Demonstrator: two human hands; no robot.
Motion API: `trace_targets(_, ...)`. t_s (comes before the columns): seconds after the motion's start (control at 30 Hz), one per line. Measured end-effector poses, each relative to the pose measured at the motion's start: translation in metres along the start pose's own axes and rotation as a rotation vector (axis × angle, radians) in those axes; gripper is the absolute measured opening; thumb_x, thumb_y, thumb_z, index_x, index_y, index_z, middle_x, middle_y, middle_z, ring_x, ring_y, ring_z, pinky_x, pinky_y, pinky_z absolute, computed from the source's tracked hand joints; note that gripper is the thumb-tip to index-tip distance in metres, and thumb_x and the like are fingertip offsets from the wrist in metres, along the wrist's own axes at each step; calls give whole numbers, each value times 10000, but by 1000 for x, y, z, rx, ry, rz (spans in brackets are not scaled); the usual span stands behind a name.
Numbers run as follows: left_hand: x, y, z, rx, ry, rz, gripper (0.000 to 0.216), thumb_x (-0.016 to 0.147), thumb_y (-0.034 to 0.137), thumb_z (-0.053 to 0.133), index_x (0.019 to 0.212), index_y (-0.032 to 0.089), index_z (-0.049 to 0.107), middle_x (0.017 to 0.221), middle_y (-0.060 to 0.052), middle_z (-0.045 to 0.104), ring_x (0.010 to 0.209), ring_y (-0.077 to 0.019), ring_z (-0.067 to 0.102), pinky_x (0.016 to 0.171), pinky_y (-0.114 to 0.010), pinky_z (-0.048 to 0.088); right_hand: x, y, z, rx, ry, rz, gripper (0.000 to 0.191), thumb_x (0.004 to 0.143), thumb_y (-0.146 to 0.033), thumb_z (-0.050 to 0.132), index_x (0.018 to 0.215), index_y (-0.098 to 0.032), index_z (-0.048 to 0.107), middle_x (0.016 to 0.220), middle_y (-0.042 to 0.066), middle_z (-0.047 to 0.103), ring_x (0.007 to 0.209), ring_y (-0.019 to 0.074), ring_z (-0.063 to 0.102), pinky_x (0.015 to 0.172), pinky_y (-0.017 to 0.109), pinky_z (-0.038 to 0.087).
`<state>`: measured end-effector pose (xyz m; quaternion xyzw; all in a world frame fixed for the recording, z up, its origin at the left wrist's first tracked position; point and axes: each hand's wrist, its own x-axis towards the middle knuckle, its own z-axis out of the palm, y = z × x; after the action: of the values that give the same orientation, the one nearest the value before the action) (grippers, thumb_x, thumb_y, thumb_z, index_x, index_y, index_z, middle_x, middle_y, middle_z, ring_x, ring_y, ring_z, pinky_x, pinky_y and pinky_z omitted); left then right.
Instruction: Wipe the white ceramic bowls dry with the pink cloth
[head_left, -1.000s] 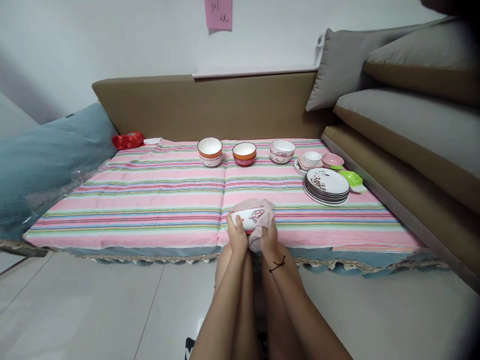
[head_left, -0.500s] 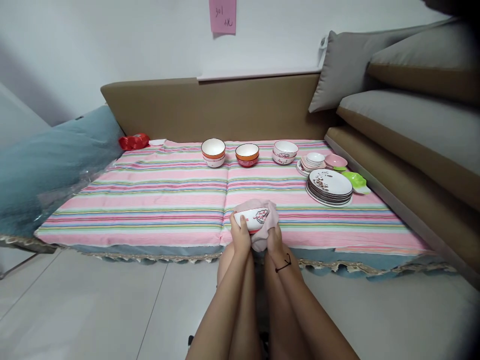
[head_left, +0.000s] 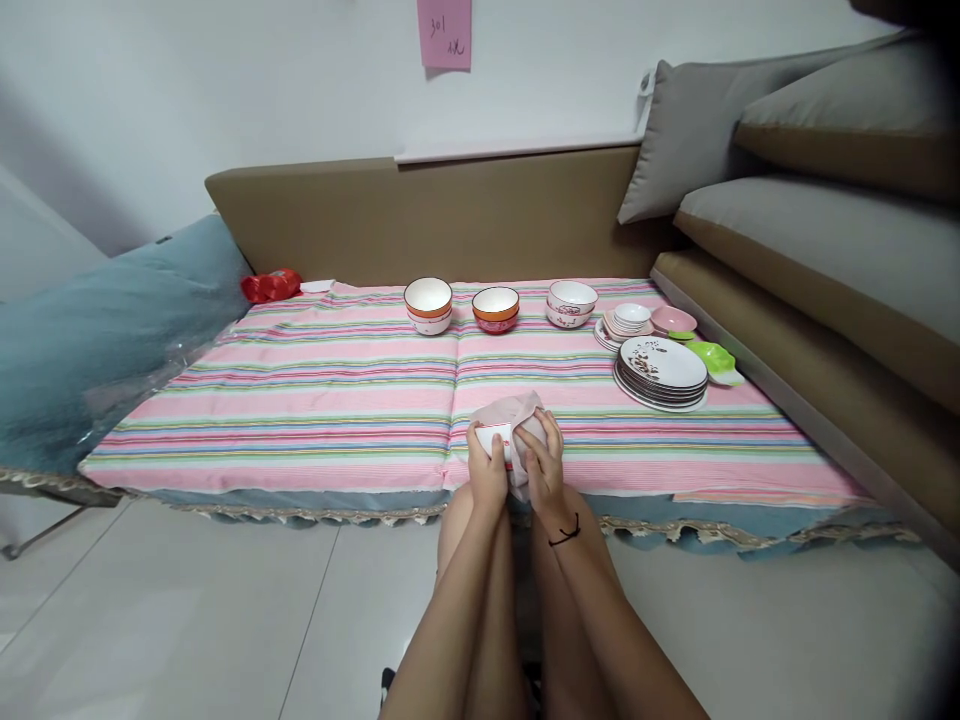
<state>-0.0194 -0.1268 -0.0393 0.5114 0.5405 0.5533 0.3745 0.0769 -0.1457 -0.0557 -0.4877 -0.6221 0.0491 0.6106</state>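
Observation:
Above my knees, my left hand (head_left: 487,470) is closed around the left side of a white bowl (head_left: 492,438) with red markings. A pale pinkish-grey cloth (head_left: 507,408) covers the bowl's far and right sides. My right hand (head_left: 545,462) grips the cloth against the right side of the bowl, fingers bent over it. Much of the bowl is hidden under cloth and fingers.
On the striped cloth (head_left: 337,370) stand three bowl stacks: one on the left (head_left: 428,305), one orange and red (head_left: 496,309), one white (head_left: 571,303). To the right are stacked plates (head_left: 661,370), small dishes (head_left: 631,318) and a green dish (head_left: 714,360). Cushions (head_left: 840,220) rise at right.
My right hand has come up from below onto the bowl's right side, folding the cloth over its printed pattern. My left hand keeps its hold.

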Motion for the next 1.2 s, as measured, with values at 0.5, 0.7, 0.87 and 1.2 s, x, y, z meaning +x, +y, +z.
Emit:
trace_targets(0.5,-6,2,2,47,-59,14,515,880,434,478,1333,200,403,1394,-137,466,1333,-260,414,1124,-403,309,2,18,6,-12,257,355,330,918,-427,460,1142,-208,563,1164,119,552,1184,263,497,1038,502,391)
trace_targets(0.7,-1,-2,3,5,-24,41,506,889,474,449,1307,192,413,1360,-149,482,1316,-265,428,1118,-415,312,2,19,3,-25,271,344,373,949,-409,409,1165,-179,608,1297,157,481,1248,282,470,1059,518,378)
trace_targets(0.87,-2,0,2,13,-34,21,519,890,475,459,1318,185,415,1368,-152,481,1324,-272,421,1113,-416,318,5,-4,1,-126,153,17,351,864,-313,601,1200,-216,634,1376,135,384,1305,297,410,1083,512,376)
trace_targets(1.2,-5,-1,3,21,-57,30,529,885,469,486,1334,200,405,1392,-136,476,1328,-267,419,1125,-418,297,3,20,4,-32,200,213,357,989,-336,349,1224,-197,578,1205,131,585,1177,243,537,1020,494,444)
